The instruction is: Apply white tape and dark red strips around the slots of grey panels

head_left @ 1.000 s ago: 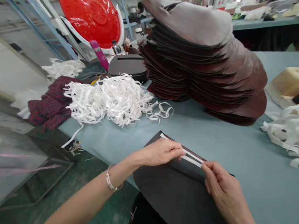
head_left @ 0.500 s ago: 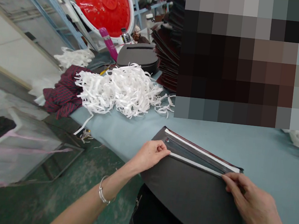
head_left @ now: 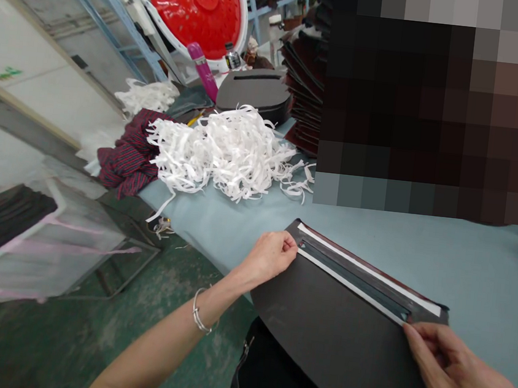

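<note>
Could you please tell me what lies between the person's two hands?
In the head view, a white strip runs between the left hand and the right hand, along the near edge of the slot in the dark panel.

Near, partly on the table [head_left: 246, 230] and partly past its near edge, a panel [head_left: 354, 346], crossed from far to near by a far strip [head_left: 371, 270], a slot [head_left: 355, 278] and a near strip [head_left: 346, 283], with left hand [head_left: 273, 257] and right hand [head_left: 467, 370] at the near strip's ends. Farther left on the table, a heap of strips [head_left: 239, 155], with cloth [head_left: 131, 153] to its left, a slotted stack [head_left: 253, 91] behind, and a basin [head_left: 195, 5] farther behind.
</note>
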`<state>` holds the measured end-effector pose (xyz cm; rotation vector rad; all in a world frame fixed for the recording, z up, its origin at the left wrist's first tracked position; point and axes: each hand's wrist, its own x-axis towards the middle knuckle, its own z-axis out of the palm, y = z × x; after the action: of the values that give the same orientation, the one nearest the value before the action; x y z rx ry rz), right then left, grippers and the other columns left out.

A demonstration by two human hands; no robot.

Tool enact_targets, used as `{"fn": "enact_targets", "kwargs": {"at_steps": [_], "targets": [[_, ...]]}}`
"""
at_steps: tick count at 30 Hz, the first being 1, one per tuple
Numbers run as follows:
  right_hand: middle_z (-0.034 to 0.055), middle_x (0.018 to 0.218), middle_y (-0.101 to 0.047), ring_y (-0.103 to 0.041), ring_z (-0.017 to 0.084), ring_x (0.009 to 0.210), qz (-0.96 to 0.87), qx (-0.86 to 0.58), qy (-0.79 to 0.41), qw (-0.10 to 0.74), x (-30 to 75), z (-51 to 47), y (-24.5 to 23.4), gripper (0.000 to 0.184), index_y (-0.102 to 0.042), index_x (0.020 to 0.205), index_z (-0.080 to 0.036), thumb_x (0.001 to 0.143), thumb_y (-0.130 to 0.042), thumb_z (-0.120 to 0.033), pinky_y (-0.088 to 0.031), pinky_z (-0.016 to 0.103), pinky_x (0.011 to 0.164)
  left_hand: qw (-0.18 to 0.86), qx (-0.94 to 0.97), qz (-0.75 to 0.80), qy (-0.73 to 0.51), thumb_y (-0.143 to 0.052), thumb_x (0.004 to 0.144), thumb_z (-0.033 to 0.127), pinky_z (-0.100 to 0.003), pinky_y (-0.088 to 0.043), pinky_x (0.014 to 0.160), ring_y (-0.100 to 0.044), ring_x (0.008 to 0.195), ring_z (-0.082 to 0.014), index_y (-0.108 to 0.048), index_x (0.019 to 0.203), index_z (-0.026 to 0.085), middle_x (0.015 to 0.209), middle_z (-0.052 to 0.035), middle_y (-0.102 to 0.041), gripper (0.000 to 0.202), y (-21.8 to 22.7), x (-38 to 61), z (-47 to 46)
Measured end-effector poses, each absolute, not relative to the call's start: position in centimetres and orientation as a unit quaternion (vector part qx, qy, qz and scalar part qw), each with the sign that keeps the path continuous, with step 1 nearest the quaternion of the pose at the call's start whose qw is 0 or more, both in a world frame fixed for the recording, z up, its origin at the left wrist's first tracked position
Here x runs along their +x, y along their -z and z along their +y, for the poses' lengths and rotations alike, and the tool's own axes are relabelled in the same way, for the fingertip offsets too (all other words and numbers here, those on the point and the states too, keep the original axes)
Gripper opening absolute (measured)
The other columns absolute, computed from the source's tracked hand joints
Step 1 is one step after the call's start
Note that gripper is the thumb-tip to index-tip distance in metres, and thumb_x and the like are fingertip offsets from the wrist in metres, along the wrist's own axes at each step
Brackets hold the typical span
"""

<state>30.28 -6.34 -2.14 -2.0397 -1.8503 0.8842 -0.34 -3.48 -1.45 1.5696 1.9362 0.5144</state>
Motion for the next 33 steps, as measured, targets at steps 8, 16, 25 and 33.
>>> {"fn": "enact_targets", "kwargs": {"at_steps": [8,16,25,33], "targets": [[0.0022,0.057,-0.064,-0.061,0.019,0.047,-0.622,-0.709,-0.305,0.134,30.4,-6.2,2.4,0.045,-0.060,0.071,-0.024,0.063,-0.044,-0.066,-0.044,0.026,0.040,0.285,0.579,0.746,-0.163,-0.051,0.074,0.024,-0.020,-0.037,0.053,-0.055,0.056,-0.0103,-0.065,0.073,0.018,0.063,0.0009,-0.063,0.015,1.6,-0.1,-3.0],[0.0011,0.057,-0.063,-0.060,0.019,0.047,-0.620,-0.714,-0.295,0.133,30.4,-6.3,2.6,0.047,-0.060,0.073,-0.024,0.063,-0.045,-0.067,-0.044,0.027,0.041,0.282,0.573,0.756,-0.143,-0.052,0.072,0.021,-0.021,-0.037,0.055,-0.054,0.057,-0.0109,-0.064,0.071,0.018,0.063,0.0009,-0.063,0.012,1.1,0.2,-2.9],[-0.0005,0.058,-0.060,-0.055,0.013,0.049,-0.640,-0.666,-0.337,0.181,31.4,-6.7,3.7,0.038,-0.060,0.080,-0.021,0.078,-0.047,-0.057,-0.037,0.022,0.043,0.174,0.634,0.720,-0.222,-0.053,0.079,0.017,-0.023,-0.041,0.064,-0.055,0.068,-0.0113,-0.054,0.088,0.019,0.078,0.0010,-0.059,0.009,2.3,0.9,-4.0],[-0.0032,0.055,-0.054,-0.048,0.011,0.050,-0.583,-0.683,-0.390,0.202,30.7,-6.8,2.8,0.029,-0.057,0.073,-0.020,0.080,-0.051,-0.047,-0.034,0.022,0.048,0.041,0.748,0.633,-0.197,-0.039,0.092,0.014,-0.034,-0.044,0.090,-0.052,0.100,-0.0193,-0.055,0.110,0.018,0.105,-0.0079,-0.058,0.025,3.3,2.0,-7.0]]}}
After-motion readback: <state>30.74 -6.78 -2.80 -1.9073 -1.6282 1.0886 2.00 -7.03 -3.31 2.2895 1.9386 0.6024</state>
